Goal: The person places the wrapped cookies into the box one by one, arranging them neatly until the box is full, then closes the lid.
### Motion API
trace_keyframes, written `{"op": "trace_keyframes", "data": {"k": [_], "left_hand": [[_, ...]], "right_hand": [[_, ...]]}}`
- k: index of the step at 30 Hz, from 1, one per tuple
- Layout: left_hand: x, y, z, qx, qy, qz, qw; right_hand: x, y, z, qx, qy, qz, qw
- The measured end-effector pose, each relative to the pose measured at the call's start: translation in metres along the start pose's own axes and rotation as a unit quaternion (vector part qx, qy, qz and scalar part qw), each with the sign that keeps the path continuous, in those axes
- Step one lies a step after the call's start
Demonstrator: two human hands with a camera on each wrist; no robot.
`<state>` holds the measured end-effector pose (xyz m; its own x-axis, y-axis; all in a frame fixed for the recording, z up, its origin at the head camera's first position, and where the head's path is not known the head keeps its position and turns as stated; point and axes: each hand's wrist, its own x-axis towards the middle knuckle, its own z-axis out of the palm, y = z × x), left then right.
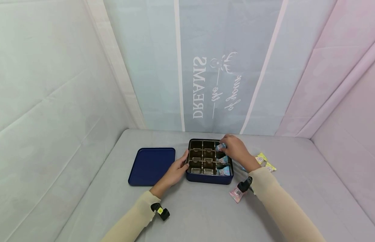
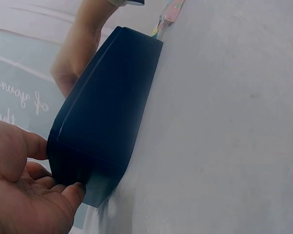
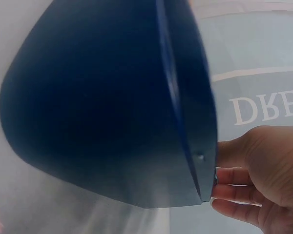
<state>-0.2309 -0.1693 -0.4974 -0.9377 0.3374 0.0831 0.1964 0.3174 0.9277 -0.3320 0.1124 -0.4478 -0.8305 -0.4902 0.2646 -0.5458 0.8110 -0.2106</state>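
Observation:
A dark blue box (image 1: 209, 179) with a divided dark tray inside stands on the table. Small blue wrapped packets lie in its right column: one in the front compartment (image 1: 224, 171), another in the middle one (image 1: 223, 159). At the far right compartment my right hand (image 1: 236, 148) pinches a third blue packet (image 1: 219, 147); its fingertips are partly hidden, and the box wall (image 3: 97, 107) blocks them in the right wrist view. My left hand (image 1: 177, 170) grips the box's left side, thumb near the rim and fingers bent against the wall, as the left wrist view shows (image 2: 34, 190).
A flat blue lid (image 1: 152, 166) lies left of the box. Yellow packets (image 1: 269, 166) rest to the right, partly behind the right forearm. A pink packet (image 1: 236, 195) lies near the right wrist camera. A printed fabric wall (image 1: 163, 84) rises behind the table.

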Motion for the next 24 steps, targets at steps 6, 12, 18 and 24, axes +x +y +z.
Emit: {"op": "trace_keyframes", "data": {"k": [6, 12, 18, 24], "left_hand": [[-0.002, 0.013, 0.0, 0.0, -0.003, -0.005, 1.0], [-0.009, 0.037, -0.004, -0.017, -0.007, -0.007, 0.9998], [-0.01, 0.038, -0.003, -0.02, 0.001, -0.006, 0.9998], [-0.011, 0.038, -0.004, -0.021, -0.002, -0.007, 0.9998]], "right_hand": [[0.0, -0.002, 0.003, 0.01, -0.006, 0.004, 1.0], [0.001, -0.001, 0.005, 0.013, 0.005, -0.003, 1.0], [0.0, 0.001, 0.008, 0.019, 0.015, -0.003, 1.0], [-0.001, 0.003, 0.011, 0.02, 0.022, -0.006, 1.0]]}}
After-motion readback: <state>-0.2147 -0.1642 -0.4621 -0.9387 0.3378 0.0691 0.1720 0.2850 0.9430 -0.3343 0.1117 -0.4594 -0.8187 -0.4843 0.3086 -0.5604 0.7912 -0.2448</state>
